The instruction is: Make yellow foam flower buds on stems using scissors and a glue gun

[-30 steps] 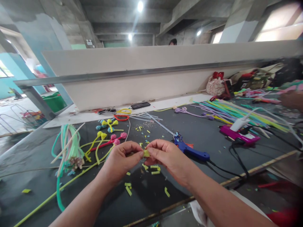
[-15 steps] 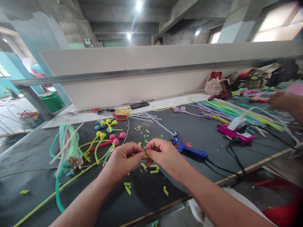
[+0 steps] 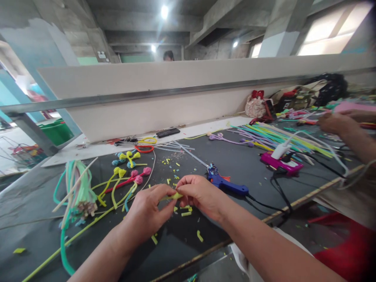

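Observation:
Near the middle of the table, my left hand (image 3: 151, 207) and my right hand (image 3: 202, 196) meet at the fingertips. Both pinch a small yellow-green piece (image 3: 176, 195), mostly covered by the fingers. Short yellow-green cut bits (image 3: 186, 214) lie on the dark tabletop just beyond and below the hands. A blue glue gun (image 3: 229, 185) rests right of my right hand, a clear stick in its back. Left of my left hand lie pink-tipped stems (image 3: 138, 179) and yellow-tipped stems (image 3: 120, 172).
A bundle of green and white stems (image 3: 79, 188) lies at the left. Purple power strip (image 3: 281, 163) with cables sits at the right, near long coloured stems (image 3: 282, 141). Another person's hand (image 3: 337, 123) is at the far right. A black phone (image 3: 168, 132) lies at the back.
The view has shifted, so the table items appear further left. My fingers have changed their hold, and more of the yellow-green piece shows. The other person's hand shows more fully.

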### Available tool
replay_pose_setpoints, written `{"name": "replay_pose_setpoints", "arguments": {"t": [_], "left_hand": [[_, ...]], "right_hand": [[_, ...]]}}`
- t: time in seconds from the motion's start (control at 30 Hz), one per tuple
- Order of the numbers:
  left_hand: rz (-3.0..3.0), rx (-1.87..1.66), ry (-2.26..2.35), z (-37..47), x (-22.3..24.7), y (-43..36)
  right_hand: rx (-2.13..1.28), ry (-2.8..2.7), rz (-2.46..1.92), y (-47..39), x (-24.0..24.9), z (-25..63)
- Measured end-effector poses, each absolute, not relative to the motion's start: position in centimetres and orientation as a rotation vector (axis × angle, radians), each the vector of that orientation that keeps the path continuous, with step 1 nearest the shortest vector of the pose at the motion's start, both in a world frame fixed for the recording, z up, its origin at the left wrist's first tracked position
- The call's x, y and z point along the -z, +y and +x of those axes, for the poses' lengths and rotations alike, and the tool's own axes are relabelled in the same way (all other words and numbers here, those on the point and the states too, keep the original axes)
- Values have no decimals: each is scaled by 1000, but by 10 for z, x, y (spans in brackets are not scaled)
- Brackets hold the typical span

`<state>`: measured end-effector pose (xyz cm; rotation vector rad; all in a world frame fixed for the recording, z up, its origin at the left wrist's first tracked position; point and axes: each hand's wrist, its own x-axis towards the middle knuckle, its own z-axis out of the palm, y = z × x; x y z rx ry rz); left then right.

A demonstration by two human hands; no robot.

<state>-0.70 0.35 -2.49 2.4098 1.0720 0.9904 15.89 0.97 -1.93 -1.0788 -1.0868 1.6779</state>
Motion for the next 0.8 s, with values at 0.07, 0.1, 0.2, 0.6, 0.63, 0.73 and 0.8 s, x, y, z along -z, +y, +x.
{"name": "replay_pose_setpoints", "arguments": {"t": [0.07, 0.1, 0.2, 0.6, 0.63, 0.73, 0.8], "left_hand": [[2413, -997, 1066, -7, 26, 3], [2407, -1003, 1076, -7, 26, 3], [2322, -996, 1129, -6, 26, 4], [1636, -1059, 1118, -4, 18, 18], [1605, -1057, 1097, -4, 17, 20], [1551, -1040, 1065, -1, 11, 22], [1535, -1027, 1055, 3, 3, 20]], "right_hand": [[-1711, -1079, -1068, 10, 20, 160], [-1724, -1076, -1061, 10, 19, 160], [-1754, -1062, -1022, 8, 15, 162], [-1619, -1174, -813, 5, 15, 162], [-1581, -1199, -819, 6, 13, 162], [-1479, -1248, -859, 7, 7, 161], [-1419, -1263, -864, 7, 4, 162]]}}
